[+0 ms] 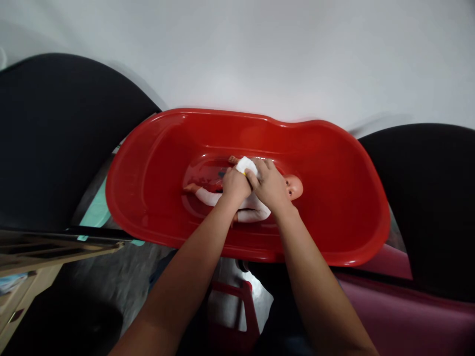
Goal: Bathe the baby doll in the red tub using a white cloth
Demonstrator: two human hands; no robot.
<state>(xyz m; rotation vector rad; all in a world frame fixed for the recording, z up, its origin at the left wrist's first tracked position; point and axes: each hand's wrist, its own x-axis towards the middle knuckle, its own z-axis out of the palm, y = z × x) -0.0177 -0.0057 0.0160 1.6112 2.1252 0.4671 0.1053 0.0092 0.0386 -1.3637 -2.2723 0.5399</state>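
A baby doll (293, 188) lies on its back in a red plastic baby bathtub (334, 148), head to the right and legs to the left. Its limbs and body look white, with bare hands and feet. Over the doll's middle, a white soft piece (245, 164) with a bit of yellow shows between my hands; whether it is a cloth, a sponge or part of the doll's clothing I cannot tell. My left hand (236, 184) is closed at its left side. Bent over its right side, near the doll's head, my right hand (270, 184) presses its thumb against the piece.
Shallow clear water (200, 173) seems to lie in the tub's bottom. Black chair backs (55, 138) (438, 198) flank the tub, before a white wall (260, 59). A wooden shelf (37, 262) stands lower left, a red stool (241, 301) below, and a pink surface (401, 311) lower right.
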